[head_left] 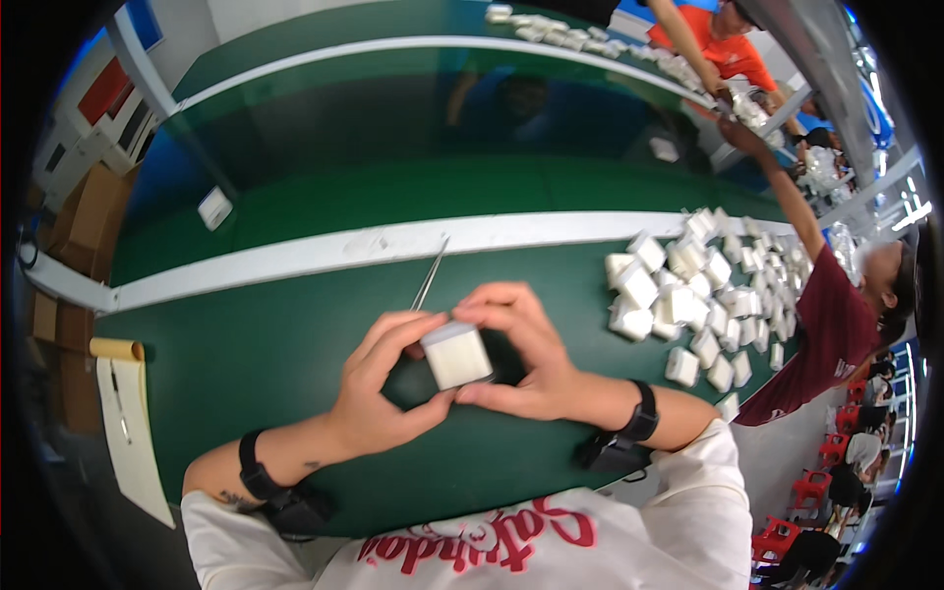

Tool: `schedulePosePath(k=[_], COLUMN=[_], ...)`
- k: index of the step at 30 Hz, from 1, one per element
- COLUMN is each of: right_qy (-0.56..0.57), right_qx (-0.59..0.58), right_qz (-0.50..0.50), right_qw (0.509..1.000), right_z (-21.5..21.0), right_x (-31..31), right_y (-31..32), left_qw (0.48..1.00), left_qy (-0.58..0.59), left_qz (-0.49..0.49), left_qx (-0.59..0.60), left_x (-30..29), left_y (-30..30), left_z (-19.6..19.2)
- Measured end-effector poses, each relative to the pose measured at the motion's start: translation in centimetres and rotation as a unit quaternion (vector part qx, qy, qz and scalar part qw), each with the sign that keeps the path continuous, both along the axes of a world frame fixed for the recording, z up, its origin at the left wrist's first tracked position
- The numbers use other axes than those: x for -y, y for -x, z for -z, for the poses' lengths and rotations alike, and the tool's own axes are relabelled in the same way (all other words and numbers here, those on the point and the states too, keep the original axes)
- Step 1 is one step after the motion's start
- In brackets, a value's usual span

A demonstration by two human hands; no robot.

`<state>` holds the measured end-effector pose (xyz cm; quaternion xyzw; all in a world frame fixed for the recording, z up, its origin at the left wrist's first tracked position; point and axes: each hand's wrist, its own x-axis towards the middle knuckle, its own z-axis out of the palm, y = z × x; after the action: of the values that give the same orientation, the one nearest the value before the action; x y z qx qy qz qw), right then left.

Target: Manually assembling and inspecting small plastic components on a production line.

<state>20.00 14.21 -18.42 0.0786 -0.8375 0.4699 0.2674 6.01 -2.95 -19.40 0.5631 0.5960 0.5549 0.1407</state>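
A small, block-like box (458, 356) is held between the person's two hands, over the green surface (295, 364) and in front of the chest. Its broad face, turned up toward the view, is a plain, smooth cream, nearly square, with fairly straight edges and corners that look slightly softened by blur. A narrower band along the far edge is a cooler grey-white, so the box reads as two-toned, and its right side falls into shadow. It sits a little askew, the right end of its far edge higher in view than the left. Any fine marking is too blurred to tell. The left hand (379, 379) has its grip closed about the left side, fingers at the far left corner and thumb by the near edge. The right hand (526, 354) has its grip clamped on the box too, fingertips at the far edge and thumb at the near one. Just beyond the fingers, slim metal tweezers (430, 278) slant toward a white rail (374, 241). To the right lies a loose heap of similar pale boxes (678, 295), tumbled at many angles; well to the left, a pen (119, 398) lies on a notepad (133, 452).
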Motion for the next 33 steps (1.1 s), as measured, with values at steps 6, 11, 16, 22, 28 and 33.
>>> schedulePosePath(k=[6,11,16,22,28,33], right_qy=[0.098,0.061,0.101,0.12,0.115,0.045], right_qx=[0.015,0.019,0.043,0.031,0.034,0.009], right_qz=[-0.014,-0.015,-0.02,-0.011,-0.011,0.0], right_qw=[0.995,0.998,0.994,0.992,0.993,0.999], right_z=[0.5,0.5,0.8,0.6,0.5,-0.7], right_x=[0.2,-0.5,0.0,0.3,-0.3,-0.8], right_y=[-0.2,-0.1,-0.6,-0.5,-0.5,-0.1], left_qw=[0.999,0.999,0.998,0.998,1.0,1.0], left_qy=[-0.022,-0.015,-0.006,-0.007,0.006,-0.013], left_qz=[0.014,0.012,0.025,0.006,-0.019,-0.009], left_qx=[0.038,0.041,0.053,0.055,0.013,-0.01], left_x=[-0.3,-0.3,0.1,0.3,-0.3,-0.7], left_y=[0.1,0.2,0.2,0.0,0.1,0.6], left_z=[0.5,0.2,0.2,0.3,-0.6,-0.9])
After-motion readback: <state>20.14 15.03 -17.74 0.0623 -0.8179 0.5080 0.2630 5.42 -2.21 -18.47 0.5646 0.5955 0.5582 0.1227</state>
